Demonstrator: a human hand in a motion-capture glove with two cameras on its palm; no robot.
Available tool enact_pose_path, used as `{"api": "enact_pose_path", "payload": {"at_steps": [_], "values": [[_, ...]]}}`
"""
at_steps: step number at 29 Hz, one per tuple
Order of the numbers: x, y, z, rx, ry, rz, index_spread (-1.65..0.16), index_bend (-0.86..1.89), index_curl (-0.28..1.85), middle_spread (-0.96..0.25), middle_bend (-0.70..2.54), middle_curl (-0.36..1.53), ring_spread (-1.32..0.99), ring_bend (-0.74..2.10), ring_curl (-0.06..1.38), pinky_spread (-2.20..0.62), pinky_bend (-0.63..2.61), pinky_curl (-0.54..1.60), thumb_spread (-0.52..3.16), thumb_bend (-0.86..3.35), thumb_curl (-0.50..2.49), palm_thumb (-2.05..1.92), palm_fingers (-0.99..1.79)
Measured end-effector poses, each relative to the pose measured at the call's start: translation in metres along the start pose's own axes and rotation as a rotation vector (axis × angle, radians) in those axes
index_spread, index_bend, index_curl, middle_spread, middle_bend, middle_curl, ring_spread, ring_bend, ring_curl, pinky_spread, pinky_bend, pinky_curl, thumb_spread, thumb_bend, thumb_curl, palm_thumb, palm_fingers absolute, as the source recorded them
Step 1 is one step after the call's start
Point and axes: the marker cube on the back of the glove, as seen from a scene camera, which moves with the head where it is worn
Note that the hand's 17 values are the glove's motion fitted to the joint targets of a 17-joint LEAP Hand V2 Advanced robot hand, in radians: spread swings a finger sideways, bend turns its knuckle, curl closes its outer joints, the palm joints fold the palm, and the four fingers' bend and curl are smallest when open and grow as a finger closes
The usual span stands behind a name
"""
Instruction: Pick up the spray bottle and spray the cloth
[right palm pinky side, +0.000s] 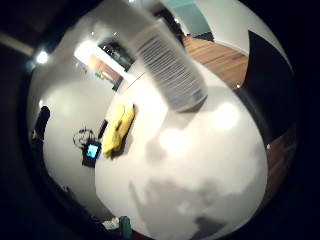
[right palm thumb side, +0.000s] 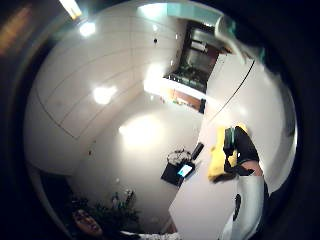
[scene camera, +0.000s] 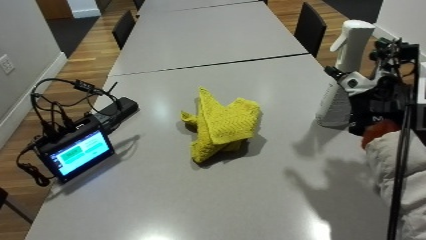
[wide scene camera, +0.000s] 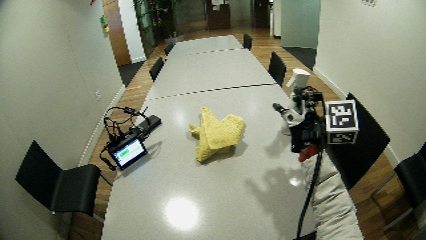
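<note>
A crumpled yellow cloth lies in the middle of the grey table; it also shows in the palm views. At the table's right edge my gloved right hand grips a white spray bottle around its neck, with the white spray head upright above the hand. The bottle's base seems to hang just above the tabletop, casting a shadow toward the cloth. Its labelled body fills the little finger side palm view. The bottle stands well to the right of the cloth, apart from it.
A small device with a lit screen and black cables sits at the table's left edge. A seam joins this table to another behind it. Black chairs line both sides.
</note>
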Motion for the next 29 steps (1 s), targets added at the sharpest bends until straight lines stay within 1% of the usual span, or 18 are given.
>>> {"api": "enact_pose_path", "payload": {"at_steps": [2, 3, 5, 7, 10, 12, 13, 14, 15, 18, 23, 26, 29], "values": [[0.036, -0.020, -0.022, 0.103, 0.025, 0.048, -0.29, 0.19, 0.39, -0.09, 0.59, 0.41, -0.14, 0.53, 0.41, -0.08, 0.24, 0.32, 0.89, 0.30, 0.42, 0.90, 0.19], [0.051, -0.028, -0.030, 0.128, 0.031, 0.072, -0.30, 0.19, 0.39, -0.09, 0.58, 0.41, -0.13, 0.51, 0.41, -0.06, 0.22, 0.32, 0.88, 0.29, 0.43, 0.90, 0.14], [0.074, -0.040, -0.040, 0.132, 0.026, 0.124, -0.32, 0.15, 0.37, -0.07, 0.54, 0.39, -0.12, 0.45, 0.38, -0.03, 0.22, 0.30, 0.85, 0.26, 0.43, 0.91, 0.04], [0.091, -0.048, -0.045, 0.106, 0.024, 0.173, -0.34, 0.13, 0.34, -0.06, 0.52, 0.39, -0.12, 0.43, 0.36, -0.01, 0.21, 0.28, 0.83, 0.24, 0.43, 0.92, 0.05], [0.107, -0.052, -0.047, 0.069, 0.015, 0.214, -0.35, 0.09, 0.30, -0.05, 0.54, 0.38, -0.12, 0.50, 0.34, 0.01, 0.20, 0.25, 0.80, 0.20, 0.44, 0.93, 0.20], [0.111, -0.049, -0.051, 0.082, -0.035, 0.228, -0.34, 0.18, 0.31, -0.08, 0.58, 0.39, -0.14, 0.57, 0.32, 0.00, 0.20, 0.23, 0.79, 0.21, 0.45, 0.97, 0.60], [0.112, -0.048, -0.055, 0.103, -0.065, 0.234, -0.34, 0.23, 0.32, -0.09, 0.56, 0.38, -0.14, 0.57, 0.30, -0.01, 0.22, 0.23, 0.78, 0.21, 0.46, 1.00, 0.74], [0.113, -0.047, -0.061, 0.126, -0.090, 0.237, -0.33, 0.22, 0.33, -0.11, 0.52, 0.37, -0.16, 0.58, 0.30, -0.06, 0.34, 0.27, 0.73, 0.20, 0.47, 1.02, 0.93], [0.112, -0.047, -0.067, 0.147, -0.110, 0.237, -0.33, 0.22, 0.33, -0.12, 0.48, 0.37, -0.17, 0.59, 0.31, -0.10, 0.38, 0.27, 0.68, 0.20, 0.48, 1.04, 1.01], [0.106, -0.050, -0.078, 0.183, -0.150, 0.215, -0.32, 0.21, 0.38, -0.14, 0.48, 0.39, -0.18, 0.59, 0.35, -0.16, 0.40, 0.32, 0.58, 0.17, 0.51, 1.08, 1.07], [0.106, -0.060, -0.081, 0.231, -0.172, 0.181, -0.30, 0.19, 0.43, -0.14, 0.49, 0.43, -0.19, 0.58, 0.40, -0.20, 0.40, 0.37, 0.46, 0.13, 0.54, 1.11, 1.11], [0.114, -0.061, -0.082, 0.266, -0.159, 0.197, -0.29, 0.17, 0.44, -0.15, 0.48, 0.44, -0.19, 0.58, 0.42, -0.21, 0.40, 0.38, 0.41, 0.11, 0.55, 1.13, 1.12], [0.126, -0.060, -0.085, 0.283, -0.089, 0.223, -0.29, 0.15, 0.44, -0.15, 0.49, 0.45, -0.18, 0.58, 0.43, -0.22, 0.39, 0.39, 0.37, 0.10, 0.57, 1.15, 1.13]]}}
